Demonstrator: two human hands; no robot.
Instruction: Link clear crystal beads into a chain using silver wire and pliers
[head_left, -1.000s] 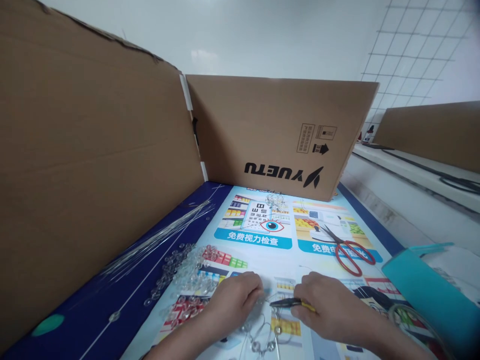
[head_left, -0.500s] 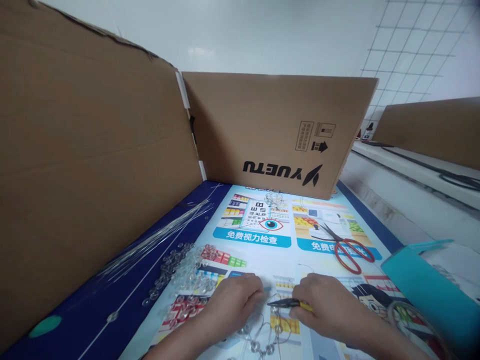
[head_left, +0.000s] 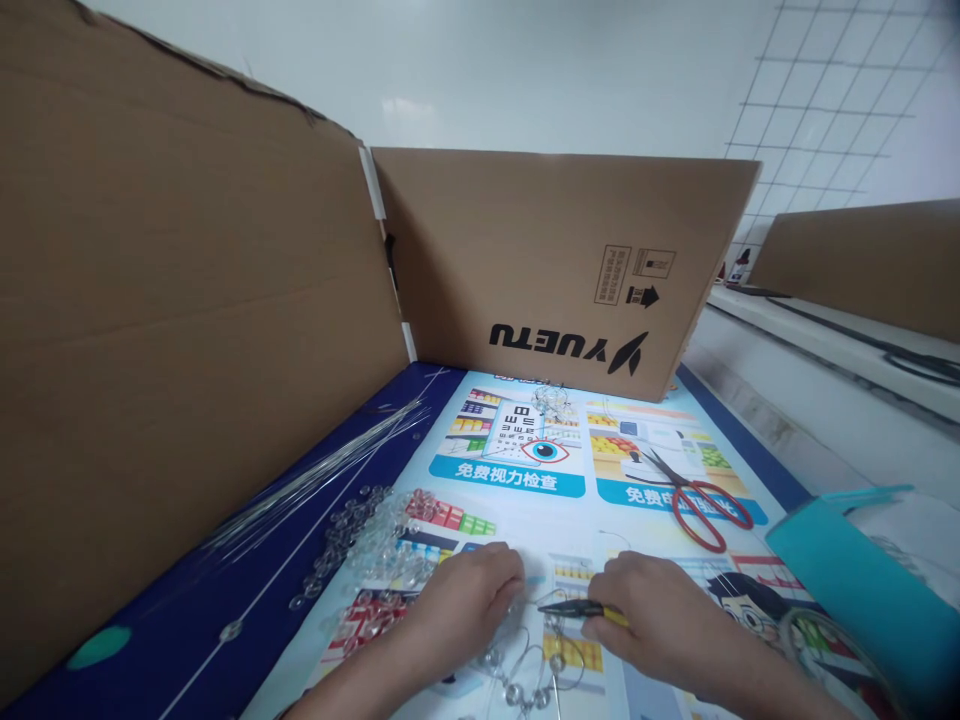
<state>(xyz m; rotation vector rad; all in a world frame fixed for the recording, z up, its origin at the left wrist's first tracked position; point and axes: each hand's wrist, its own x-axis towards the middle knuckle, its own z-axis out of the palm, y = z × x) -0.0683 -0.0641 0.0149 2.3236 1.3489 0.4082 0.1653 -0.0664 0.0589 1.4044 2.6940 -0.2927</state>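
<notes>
My right hand point(head_left: 651, 610) is closed around the yellow handle of a pair of pliers point(head_left: 574, 608), whose dark pointed jaws face left. At the jaws' tip is a thin wire that runs toward my left hand point(head_left: 480, 597). The left fingers are curled in a pinch on that wire point(head_left: 529, 602). Below and between the hands lies a looped wire piece strung with clear round beads point(head_left: 514, 693). My left fingertips are partly hidden. A heap of loose clear beads point(head_left: 390, 545) lies beyond the left forearm.
Red-handled scissors point(head_left: 701, 505) lie open at right. A bundle of straight wires point(head_left: 330, 465) rests along the left cardboard wall point(head_left: 187, 300). Another beaded wire cluster point(head_left: 553, 400) is near the back cardboard panel point(head_left: 562, 250). A teal box point(head_left: 862, 590) and a round clear container point(head_left: 795, 625) stand at right.
The view has shifted slightly. Both hands, the pliers and the wire keep nearly the same places relative to each other.
</notes>
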